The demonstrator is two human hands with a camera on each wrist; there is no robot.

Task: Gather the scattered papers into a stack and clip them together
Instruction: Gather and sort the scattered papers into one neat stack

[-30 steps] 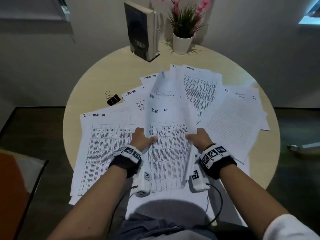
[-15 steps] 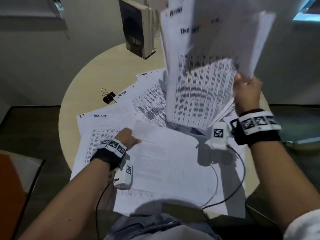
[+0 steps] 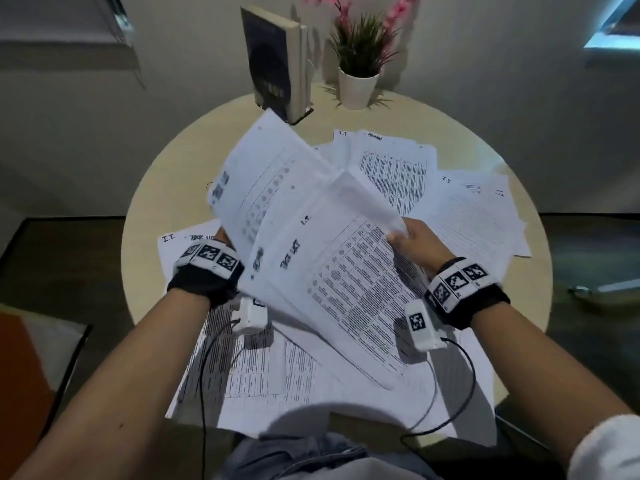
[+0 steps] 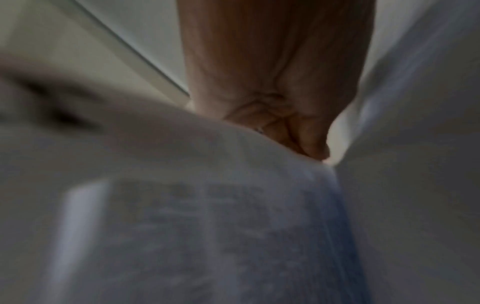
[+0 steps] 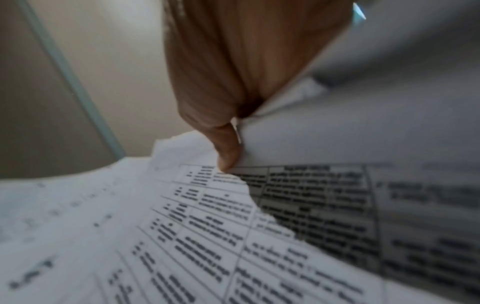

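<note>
**Holding a loose, fanned bundle above sheets not yet gathered**

Head view: both hands hold a bundle (image 3: 322, 258) of printed sheets lifted off the table (image 3: 162, 188) at frame centre. The right hand (image 3: 417, 245) pinches its right edge, where one sheet curls over. The left hand (image 3: 221, 237) is mostly hidden behind the bundle's left edge. The sheets are fanned and skewed, not squared. More papers (image 3: 394, 168) lie spread at upper right and under the forearms at the bottom. No clip shows clearly; a small loop at the bundle's left edge may be part of one. A book (image 3: 273, 64) and a plant (image 3: 358, 74) stand at the top.

Left wrist view: blurred. The left hand (image 4: 280, 86) seems closed onto paper, but how firmly I cannot tell.

Right wrist view: the thumb (image 5: 228, 150) presses a sheet's edge against the fingers, a narrow pinch on few sheets.

Risks, as I judge them: with so slight a pinch on a fanned bundle, inner sheets could slide out. The curled sheet could crease when squared. Sweeping the bundle toward the top of the frame might knock the plant. Sheets under the forearms could be dragged off the table's near edge.
</note>
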